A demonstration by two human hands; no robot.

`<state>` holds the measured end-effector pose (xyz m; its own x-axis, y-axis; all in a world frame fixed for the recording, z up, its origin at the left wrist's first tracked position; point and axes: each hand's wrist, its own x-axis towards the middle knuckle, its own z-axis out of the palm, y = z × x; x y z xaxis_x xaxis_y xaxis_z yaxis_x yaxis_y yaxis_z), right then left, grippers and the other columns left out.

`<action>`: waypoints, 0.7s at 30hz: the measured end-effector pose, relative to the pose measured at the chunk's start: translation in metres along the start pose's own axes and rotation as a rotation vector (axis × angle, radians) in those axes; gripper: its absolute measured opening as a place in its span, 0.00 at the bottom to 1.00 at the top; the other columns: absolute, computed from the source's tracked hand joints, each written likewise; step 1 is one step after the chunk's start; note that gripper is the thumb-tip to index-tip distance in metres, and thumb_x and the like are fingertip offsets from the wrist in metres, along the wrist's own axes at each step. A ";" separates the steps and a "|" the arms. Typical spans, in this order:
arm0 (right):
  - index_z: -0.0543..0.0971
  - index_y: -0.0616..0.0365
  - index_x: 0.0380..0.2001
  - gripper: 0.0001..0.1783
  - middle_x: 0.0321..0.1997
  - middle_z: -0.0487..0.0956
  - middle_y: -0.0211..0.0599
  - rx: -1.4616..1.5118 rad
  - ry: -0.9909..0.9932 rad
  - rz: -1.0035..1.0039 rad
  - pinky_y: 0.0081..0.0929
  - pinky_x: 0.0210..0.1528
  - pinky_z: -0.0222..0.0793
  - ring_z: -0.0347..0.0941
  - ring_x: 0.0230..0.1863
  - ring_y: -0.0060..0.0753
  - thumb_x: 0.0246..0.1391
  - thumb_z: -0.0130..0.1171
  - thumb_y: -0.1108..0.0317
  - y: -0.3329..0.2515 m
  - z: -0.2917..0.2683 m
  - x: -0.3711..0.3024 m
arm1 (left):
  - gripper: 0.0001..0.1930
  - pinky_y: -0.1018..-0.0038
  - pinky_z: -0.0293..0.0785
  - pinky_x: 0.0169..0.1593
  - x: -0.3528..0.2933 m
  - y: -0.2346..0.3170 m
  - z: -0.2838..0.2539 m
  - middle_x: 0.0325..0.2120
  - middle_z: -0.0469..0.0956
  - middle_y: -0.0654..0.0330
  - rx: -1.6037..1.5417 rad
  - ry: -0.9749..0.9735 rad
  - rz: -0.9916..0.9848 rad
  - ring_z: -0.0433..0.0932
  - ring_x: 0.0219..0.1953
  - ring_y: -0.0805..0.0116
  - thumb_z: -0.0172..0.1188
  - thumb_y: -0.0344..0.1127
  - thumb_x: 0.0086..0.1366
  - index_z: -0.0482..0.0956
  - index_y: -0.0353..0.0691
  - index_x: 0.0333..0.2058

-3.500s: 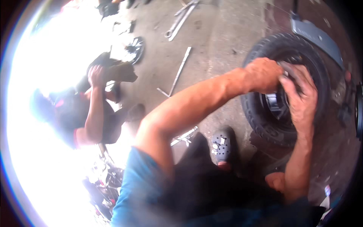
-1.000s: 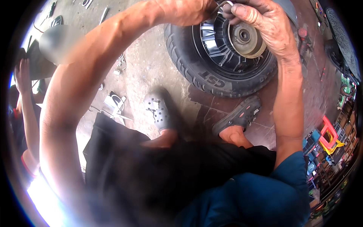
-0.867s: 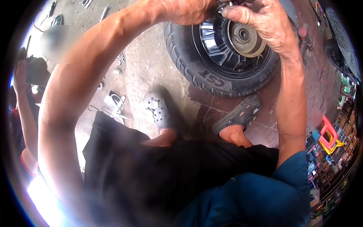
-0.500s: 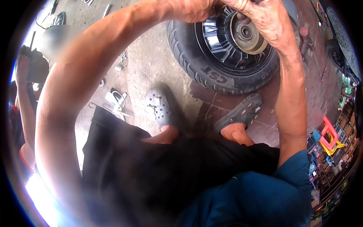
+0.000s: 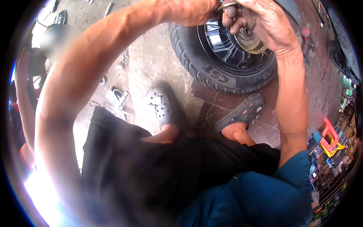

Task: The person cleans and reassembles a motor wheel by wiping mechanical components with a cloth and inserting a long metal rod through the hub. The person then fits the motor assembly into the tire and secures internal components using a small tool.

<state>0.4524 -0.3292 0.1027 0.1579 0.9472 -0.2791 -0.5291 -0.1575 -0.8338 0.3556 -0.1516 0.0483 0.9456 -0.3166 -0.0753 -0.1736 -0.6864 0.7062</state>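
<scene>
A scooter wheel (image 5: 223, 66) with a black tyre and black ribbed rim is seen from above, lying flat on a stained concrete floor (image 5: 151, 72) in a workshop. Both hands are raised over the upper part of the wheel, at the top edge of the view. The left hand (image 5: 193, 10) is closed in a fist, and a thin grey metal piece (image 5: 225, 5) juts from it toward the right hand (image 5: 261, 20); what the piece is cannot be made out. The right hand is curled, its fingers (image 5: 231, 17) bent down beside that metal piece and partly covering a round tan metal hub (image 5: 252, 42) at the wheel's centre; whether anything is gripped in it cannot be told. The hub is seated in the rim, so the work appears to be in progress at the hub, with nothing visibly finished or removed. A grey clog (image 5: 160, 105) and a dark sandal (image 5: 244, 112) are planted just below the tyre. Small metal parts (image 5: 115, 100) are scattered on the floor to the left. Another person's arm (image 5: 22, 98) is visible at the far left edge.
</scene>
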 end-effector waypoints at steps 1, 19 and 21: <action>0.73 0.70 0.50 0.17 0.32 0.79 0.40 0.003 -0.010 0.005 0.27 0.35 0.81 0.79 0.34 0.30 0.64 0.48 0.67 0.002 0.003 0.002 | 0.16 0.64 0.75 0.38 0.000 -0.020 0.012 0.30 0.79 0.53 0.000 0.003 -0.011 0.79 0.36 0.54 0.58 0.33 0.60 0.72 0.46 0.48; 0.76 0.69 0.27 0.18 0.22 0.77 0.34 -1.333 0.516 -0.380 0.26 0.28 0.65 0.73 0.25 0.25 0.58 0.54 0.60 -0.007 0.034 0.024 | 0.13 0.70 0.66 0.57 0.036 -0.057 0.025 0.42 0.77 0.54 0.390 -0.149 0.479 0.74 0.49 0.64 0.48 0.28 0.62 0.76 0.37 0.44; 0.76 0.69 0.29 0.17 0.22 0.77 0.35 -1.417 0.493 -0.419 0.26 0.28 0.66 0.74 0.26 0.28 0.59 0.51 0.62 -0.007 0.033 0.022 | 0.13 0.71 0.64 0.58 0.035 -0.055 0.025 0.43 0.77 0.54 0.399 -0.135 0.476 0.73 0.50 0.64 0.48 0.27 0.63 0.76 0.37 0.45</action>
<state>0.4324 -0.2983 0.1182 0.4861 0.8522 0.1936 0.7669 -0.3097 -0.5621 0.3912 -0.1411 -0.0105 0.7008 -0.7093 0.0760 -0.6805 -0.6328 0.3693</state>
